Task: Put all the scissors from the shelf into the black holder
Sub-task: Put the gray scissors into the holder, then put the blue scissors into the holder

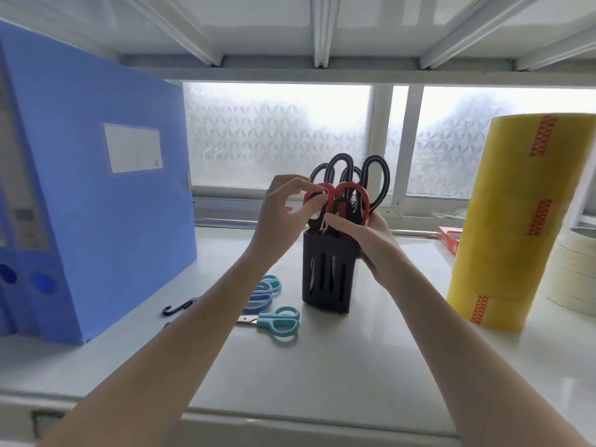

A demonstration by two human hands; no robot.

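A black slotted holder [329, 279] stands upright in the middle of the white shelf [290, 375], with several black-handled scissors [375, 182] standing in it. My left hand [283, 217] pinches the left loop of a red-handled pair of scissors [353, 196] whose blades point down into the holder. My right hand [364, 240] grips the holder's right side near the rim. A light blue pair of scissors [280, 322] lies flat to the holder's left. A second blue pair [264, 295] lies behind it, partly hidden by my left forearm.
Tall blue file boxes [96, 204] stand at the left. A small dark hook [177, 309] lies near their base. A stack of yellow tape rolls [509, 227] stands at the right, with white tape rolls [574, 272] and a red box [450, 238] behind. A shelf board hangs overhead.
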